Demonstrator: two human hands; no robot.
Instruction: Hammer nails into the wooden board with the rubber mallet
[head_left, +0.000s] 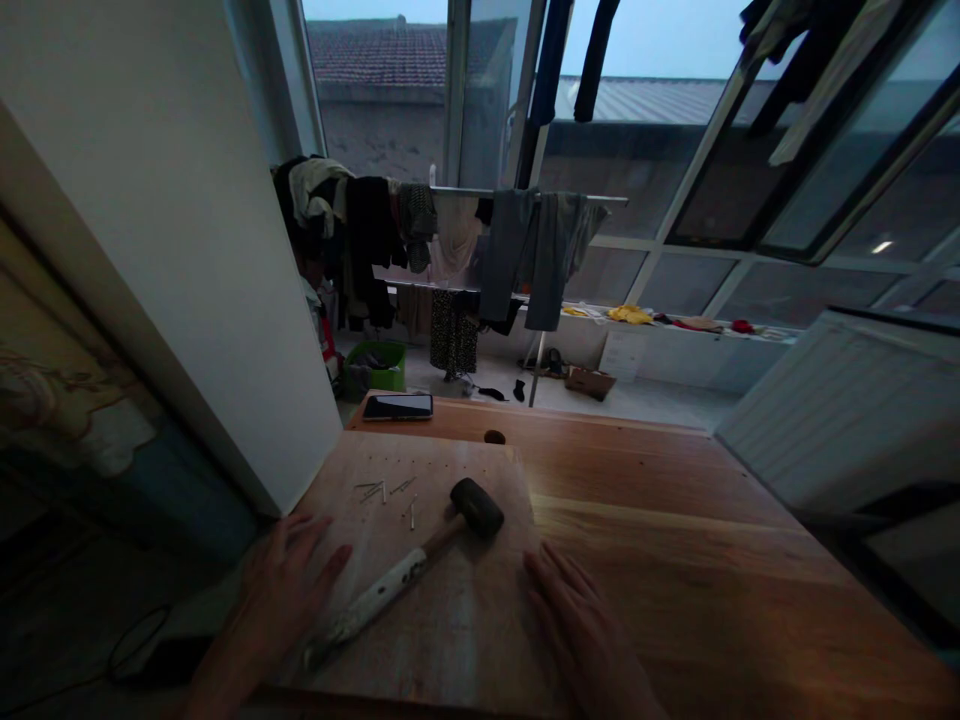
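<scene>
A black-headed mallet point(477, 507) lies diagonally on a wooden board point(450, 650), its wrapped white handle pointing toward the near left. Several nails point(384, 491) are scattered on the board beyond the handle, and a row of small dots runs along its far edge. My left hand point(289, 575) rests at the board's left edge, thumb and fingers apart, holding nothing. At the right edge lies my right hand point(574, 610), fingers stretched out flat, also holding nothing. Both hands are apart from the mallet.
The board sits on a wooden table point(675, 520). A phone point(398, 406) lies at the table's far left corner, near a small round brown object point(495, 437). A white wall point(187, 250) borders the left side. Beyond stand a clothes rack point(525, 192) and a green basket point(386, 365).
</scene>
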